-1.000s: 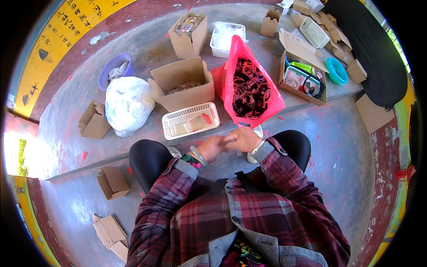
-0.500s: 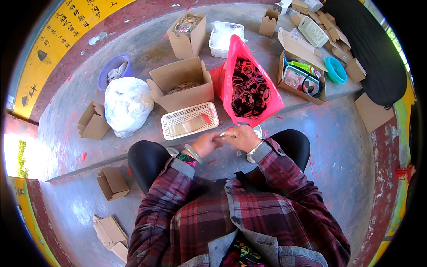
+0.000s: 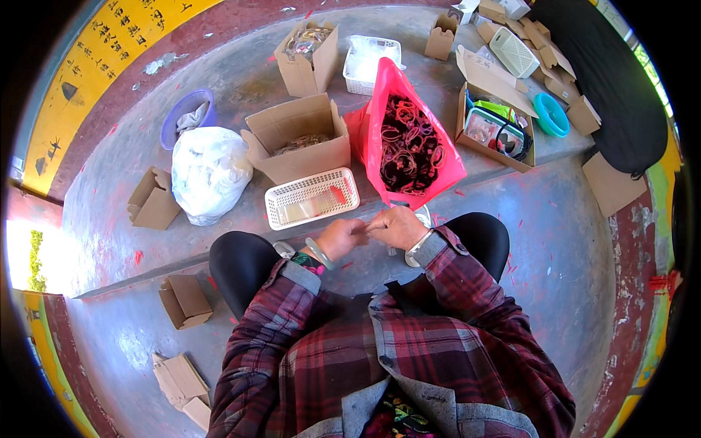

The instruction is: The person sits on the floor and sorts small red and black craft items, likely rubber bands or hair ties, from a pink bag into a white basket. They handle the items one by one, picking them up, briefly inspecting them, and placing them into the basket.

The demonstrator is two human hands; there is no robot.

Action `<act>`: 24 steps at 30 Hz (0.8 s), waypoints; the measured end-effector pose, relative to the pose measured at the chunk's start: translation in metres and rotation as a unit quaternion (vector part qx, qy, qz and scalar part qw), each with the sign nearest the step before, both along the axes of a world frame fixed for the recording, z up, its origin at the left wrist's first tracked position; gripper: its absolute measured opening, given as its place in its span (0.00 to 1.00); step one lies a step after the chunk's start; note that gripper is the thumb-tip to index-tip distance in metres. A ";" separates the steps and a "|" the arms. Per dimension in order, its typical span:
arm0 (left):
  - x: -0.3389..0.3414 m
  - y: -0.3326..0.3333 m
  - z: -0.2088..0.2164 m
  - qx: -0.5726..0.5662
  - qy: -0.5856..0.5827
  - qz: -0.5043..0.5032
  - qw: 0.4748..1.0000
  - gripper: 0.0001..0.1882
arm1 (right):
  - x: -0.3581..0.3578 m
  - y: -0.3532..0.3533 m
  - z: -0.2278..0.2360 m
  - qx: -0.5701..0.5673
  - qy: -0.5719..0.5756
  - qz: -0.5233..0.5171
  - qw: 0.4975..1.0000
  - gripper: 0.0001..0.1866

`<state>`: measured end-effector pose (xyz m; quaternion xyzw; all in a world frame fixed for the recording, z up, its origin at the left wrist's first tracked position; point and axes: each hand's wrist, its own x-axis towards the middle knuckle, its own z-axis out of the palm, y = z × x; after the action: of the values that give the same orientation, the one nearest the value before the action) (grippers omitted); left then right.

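Note:
My left hand (image 3: 342, 239) and my right hand (image 3: 399, 227) meet fingertip to fingertip in front of my knees. Fingers on both hands are pinched together; whatever is between them is too small or hidden to make out. Just beyond them lies a white slotted basket (image 3: 272, 206) with clear plastic sleeves (image 3: 307, 209) and a small red piece inside. To the right of the basket, a pink plastic bag (image 3: 374, 150) gapes open, full of dark and purplish hair ties (image 3: 410, 142).
An open cardboard box (image 3: 310, 162) with small packets stands behind the basket. Left of it sit a stuffed clear plastic bag (image 3: 212, 175) and a purple basin (image 3: 169, 131). At right are a carton (image 3: 521, 162) of goods and a teal basin (image 3: 551, 115). A step edge crosses the floor.
My fingers have shifted slightly against each other, and the small light-coloured item glimpsed between them earlier no longer shows. Everything around stays in place.

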<state>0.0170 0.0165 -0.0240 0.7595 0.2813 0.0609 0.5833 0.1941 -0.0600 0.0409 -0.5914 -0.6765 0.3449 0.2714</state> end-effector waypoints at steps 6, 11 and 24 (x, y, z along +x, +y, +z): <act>0.006 -0.010 0.015 0.050 -0.026 0.032 0.998 0.14 | -0.003 0.000 -0.004 0.062 0.007 0.008 0.998 0.10; 0.007 -0.010 0.020 0.018 -0.026 0.005 0.999 0.18 | -0.001 0.001 -0.002 0.051 -0.030 0.076 0.995 0.10; 0.006 -0.010 0.026 0.124 -0.009 0.086 0.989 0.18 | -0.003 0.000 -0.011 0.060 -0.127 0.009 0.990 0.12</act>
<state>0.0233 0.0069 0.0019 0.7982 0.3304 0.1523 0.4801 0.1910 -0.0603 0.0298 -0.6068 -0.7305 0.2277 0.2152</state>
